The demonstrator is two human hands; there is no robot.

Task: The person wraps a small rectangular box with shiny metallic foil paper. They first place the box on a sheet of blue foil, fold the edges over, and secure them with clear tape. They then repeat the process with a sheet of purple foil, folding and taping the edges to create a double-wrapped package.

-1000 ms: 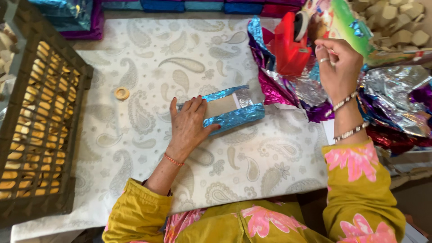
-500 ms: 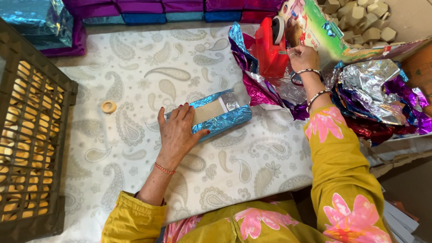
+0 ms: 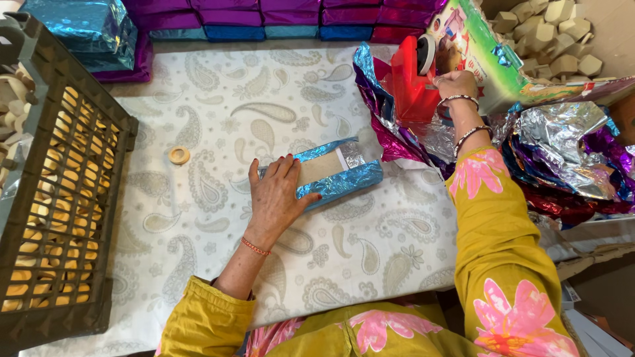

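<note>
right hand (image 3: 456, 82) lowered onto red tape dispenser (image 3: 411, 82)

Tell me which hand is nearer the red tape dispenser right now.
Right. The right hand is at the red tape dispenser, touching its upper edge beside the roll. The left hand is well away, pressing on the blue foil-wrapped box on the paisley tablecloth.

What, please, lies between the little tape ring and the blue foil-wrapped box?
Only bare paisley cloth lies between the tape ring and the box, per the head view.
</note>
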